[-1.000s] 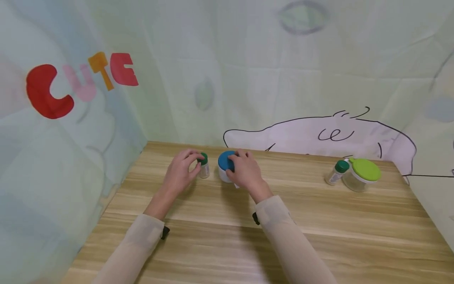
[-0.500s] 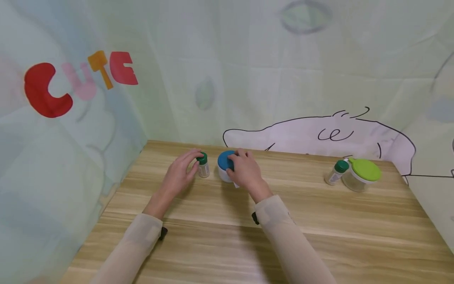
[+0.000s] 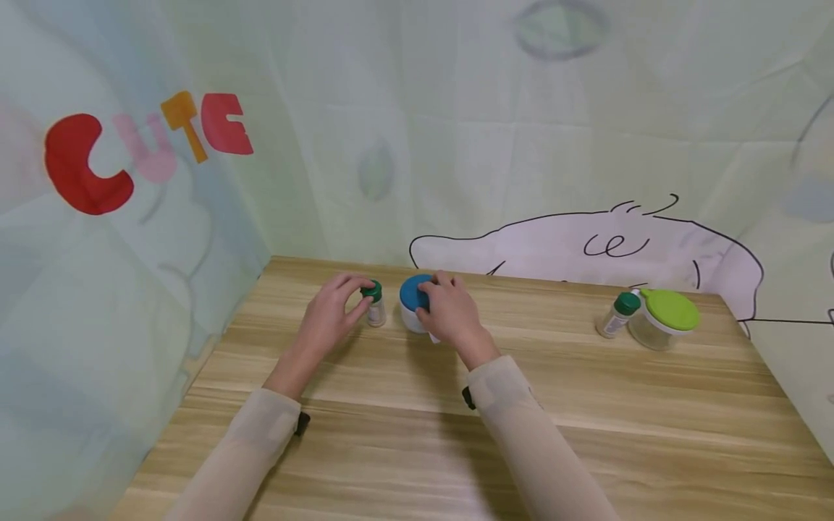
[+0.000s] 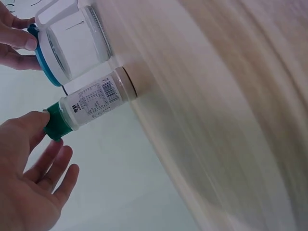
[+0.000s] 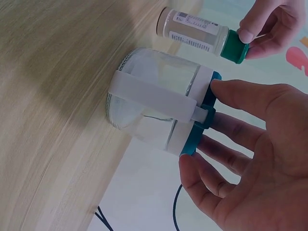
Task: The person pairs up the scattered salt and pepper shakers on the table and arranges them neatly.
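My left hand (image 3: 328, 312) pinches the green cap (image 4: 57, 121) of a small clear spice bottle (image 4: 91, 103) between thumb and fingers. The bottle has a white barcode label and stands upright on the table, with pale contents. Just right of it stands a glass jar (image 5: 159, 91) with a white handle (image 5: 149, 97) and a blue lid (image 3: 412, 292). My right hand (image 3: 451, 315) grips that lid by its rim, thumb on one side and fingers on the other. The jar's base rests on the table, and part of the lid is hidden under the hand in the head view.
On the right of the wooden table (image 3: 404, 449) stand another green-capped bottle (image 3: 617, 315) and a glass jar with a lime-green lid (image 3: 672, 310), close together. Printed cloth (image 3: 326, 145) hangs behind the table and along its left side.
The left fingers shift slightly around the green cap, loosening a little and then curling in again. The bottle stays in place. The right hand keeps its hold on the blue lid.
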The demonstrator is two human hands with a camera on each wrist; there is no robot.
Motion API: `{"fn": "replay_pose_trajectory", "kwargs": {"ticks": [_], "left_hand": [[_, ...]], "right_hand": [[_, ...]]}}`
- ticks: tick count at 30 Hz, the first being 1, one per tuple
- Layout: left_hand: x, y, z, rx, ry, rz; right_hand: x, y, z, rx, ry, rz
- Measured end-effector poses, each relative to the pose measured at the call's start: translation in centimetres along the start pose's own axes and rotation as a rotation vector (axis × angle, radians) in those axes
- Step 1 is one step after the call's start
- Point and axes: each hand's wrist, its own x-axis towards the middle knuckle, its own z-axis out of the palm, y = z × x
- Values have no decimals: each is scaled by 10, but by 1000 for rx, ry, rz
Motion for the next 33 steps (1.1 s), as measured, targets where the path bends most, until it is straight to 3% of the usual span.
{"fn": "replay_pose_trajectory", "kwargs": {"ticks": [12, 20, 33], "left_hand": [[3, 8, -2, 3, 5, -25], [3, 12, -1, 3, -3, -103], [8, 19, -1, 25, -49, -157]], "right_hand": [[0, -1, -1, 1, -3, 0], [1, -1, -1, -2, -9, 0], [0, 0, 0, -1, 0, 4]]}}
